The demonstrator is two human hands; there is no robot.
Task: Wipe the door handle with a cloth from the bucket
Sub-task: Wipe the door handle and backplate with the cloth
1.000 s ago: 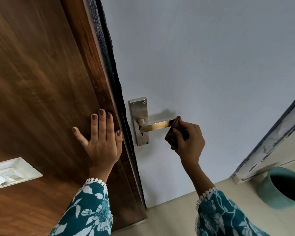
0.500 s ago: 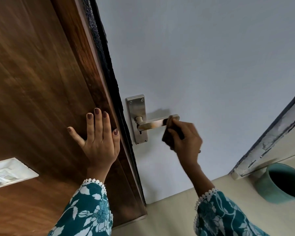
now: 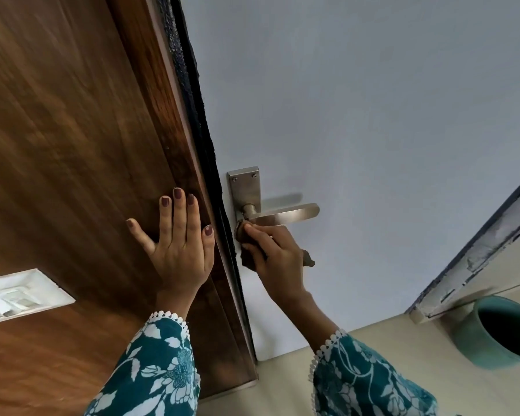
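A silver lever door handle [image 3: 285, 216] on a metal backplate [image 3: 244, 187] sticks out of the pale grey door [image 3: 373, 130]. My right hand [image 3: 275, 259] grips a small dark brown cloth [image 3: 246, 253] and presses it against the lower part of the backplate, just under the lever's base. A corner of the cloth pokes out behind my hand. My left hand [image 3: 177, 244] lies flat with fingers spread on the brown wooden panel [image 3: 72, 145], beside the door's edge. A teal bucket [image 3: 499, 334] stands on the floor at the lower right; its inside looks dark.
A white switch plate [image 3: 15, 295] is set into the wooden panel at the left. A worn white and dark door frame [image 3: 478, 256] runs diagonally at the right, above the bucket. Beige floor [image 3: 282, 385] lies below.
My right hand has slid the cloth leftward along the lever, from its outer tip to the backplate below the lever's base. The lever's whole length is now uncovered. My left hand has stayed put.
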